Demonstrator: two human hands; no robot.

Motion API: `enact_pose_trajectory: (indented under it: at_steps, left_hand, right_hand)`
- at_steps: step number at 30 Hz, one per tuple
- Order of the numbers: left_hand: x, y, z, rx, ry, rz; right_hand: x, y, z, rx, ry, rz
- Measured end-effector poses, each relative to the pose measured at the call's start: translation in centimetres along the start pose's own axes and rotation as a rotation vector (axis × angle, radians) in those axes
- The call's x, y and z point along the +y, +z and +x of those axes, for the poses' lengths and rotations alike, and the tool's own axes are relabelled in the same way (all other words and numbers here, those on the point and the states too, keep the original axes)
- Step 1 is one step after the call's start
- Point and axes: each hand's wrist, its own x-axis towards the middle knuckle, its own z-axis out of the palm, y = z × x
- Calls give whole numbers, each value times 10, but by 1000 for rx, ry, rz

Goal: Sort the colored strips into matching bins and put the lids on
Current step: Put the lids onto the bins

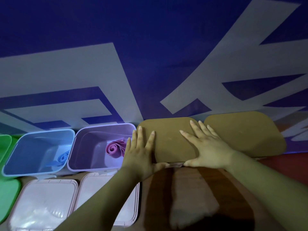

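Left hand (141,152) and right hand (209,150) are pressing flat on the brown lid (170,137), fingers (188,137) spread wide, gripping nothing; the purple bin (93,168) is standing uncovered alongside

The green bin (5,144) is cut by the left edge; the brown lid (168,140) hides what lies beneath.

Staged tabletop (188,185), blue white-lettered banner (150,30), coloured plastic bins (106,126)

Left hand (141,152) and right hand (206,147) lie flat, palms down, fingers spread.
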Motion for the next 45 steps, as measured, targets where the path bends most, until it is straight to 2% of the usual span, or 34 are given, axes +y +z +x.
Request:
enact_pose_trajectory:
  at_steps: [8, 24, 35, 41, 43, 45]
  left_hand:
    - [-24, -1, -1, -13, 121, 22]
    - [-20, 3, 1, -33, 134, 129]
    - [-11, 2, 6, -38, 121, 67]
    - [-16, 0, 5, -66, 122, 49]
    - [-22, -7, -4, -65, 119, 2]
    - [-31, -11, -27, 6, 120, -67]
  right_hand:
    - [1, 3, 0, 15, -12, -17]
    - [3, 4, 0, -2, 19, -97]
    - [6, 12, 0, 53, 38, -79]
    - [-4, 0, -7, -8, 79, -63]
    - [-21, -5, -18, 43, 107, -38]
    - [-47, -1, -32, 151, 91, 1]
